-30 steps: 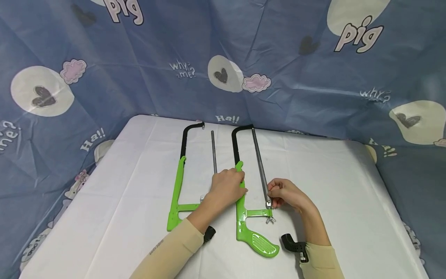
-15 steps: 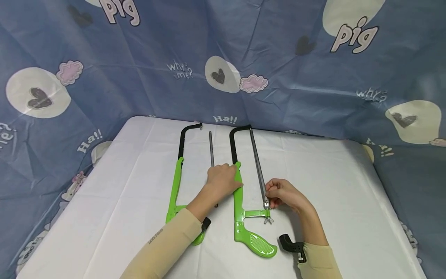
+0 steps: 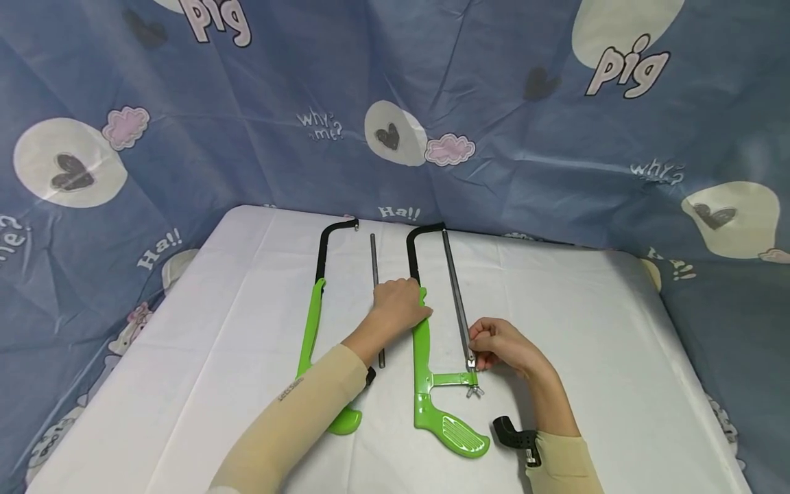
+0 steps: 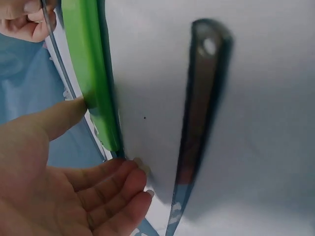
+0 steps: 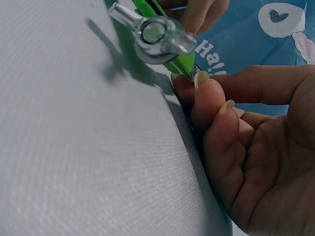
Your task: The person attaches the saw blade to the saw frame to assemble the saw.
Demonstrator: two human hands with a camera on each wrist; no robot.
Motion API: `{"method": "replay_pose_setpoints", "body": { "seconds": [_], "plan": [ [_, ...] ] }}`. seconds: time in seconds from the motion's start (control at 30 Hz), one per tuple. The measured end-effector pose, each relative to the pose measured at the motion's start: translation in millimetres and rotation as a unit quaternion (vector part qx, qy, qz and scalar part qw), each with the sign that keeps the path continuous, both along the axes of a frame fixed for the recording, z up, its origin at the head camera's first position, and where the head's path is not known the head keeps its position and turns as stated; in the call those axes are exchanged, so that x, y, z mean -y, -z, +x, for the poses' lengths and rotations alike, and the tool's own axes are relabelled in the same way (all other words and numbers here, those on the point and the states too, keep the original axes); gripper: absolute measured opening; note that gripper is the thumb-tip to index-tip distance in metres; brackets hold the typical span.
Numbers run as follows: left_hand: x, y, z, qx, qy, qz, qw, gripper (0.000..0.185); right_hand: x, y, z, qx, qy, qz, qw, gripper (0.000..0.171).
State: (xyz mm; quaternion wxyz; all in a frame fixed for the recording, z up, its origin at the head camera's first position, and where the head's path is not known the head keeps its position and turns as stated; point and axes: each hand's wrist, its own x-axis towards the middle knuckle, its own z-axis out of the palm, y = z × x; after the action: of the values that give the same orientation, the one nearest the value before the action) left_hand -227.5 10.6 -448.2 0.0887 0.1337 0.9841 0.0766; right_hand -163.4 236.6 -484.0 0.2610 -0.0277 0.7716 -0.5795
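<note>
A green and black hacksaw (image 3: 422,363) lies on the white-covered table, its blade (image 3: 455,285) running from the black front arm to the wing nut (image 3: 474,392) end. My left hand (image 3: 400,302) holds the green frame near where the black bar enters it. In the left wrist view, the thumb presses one side of the green frame (image 4: 88,64) and the fingers lie at the other. My right hand (image 3: 503,345) pinches the lower end of the blade, just above the green crosspiece. Close up, the wing nut (image 5: 155,39) stands beside the right fingertips, which partly hide the blade's end.
A second green hacksaw (image 3: 312,322) lies to the left, partly under the left sleeve. Between the two saws is a loose blade (image 3: 374,257), crossed by the left hand. A blue printed cloth (image 3: 494,96) hangs behind the table.
My left hand has slid up along the green frame, toward the black bar. The right hand keeps its pinch at the blade's lower end.
</note>
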Motion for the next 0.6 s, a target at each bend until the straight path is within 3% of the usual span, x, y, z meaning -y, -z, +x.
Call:
{"method": "replay_pose_setpoints", "body": {
  "seconds": [0.3,0.6],
  "plan": [
    [-5.4,2.5,-9.8,0.017,-0.019,0.005,0.9997,0.027,0.0,-0.5,0.4,-0.001,0.001,0.0,1.0,0.023],
    [-9.0,5.0,-11.6,0.015,-0.033,0.018,0.9992,0.027,0.4,-0.9,0.8,0.003,0.001,-0.002,1.0,0.022]
  ]
}}
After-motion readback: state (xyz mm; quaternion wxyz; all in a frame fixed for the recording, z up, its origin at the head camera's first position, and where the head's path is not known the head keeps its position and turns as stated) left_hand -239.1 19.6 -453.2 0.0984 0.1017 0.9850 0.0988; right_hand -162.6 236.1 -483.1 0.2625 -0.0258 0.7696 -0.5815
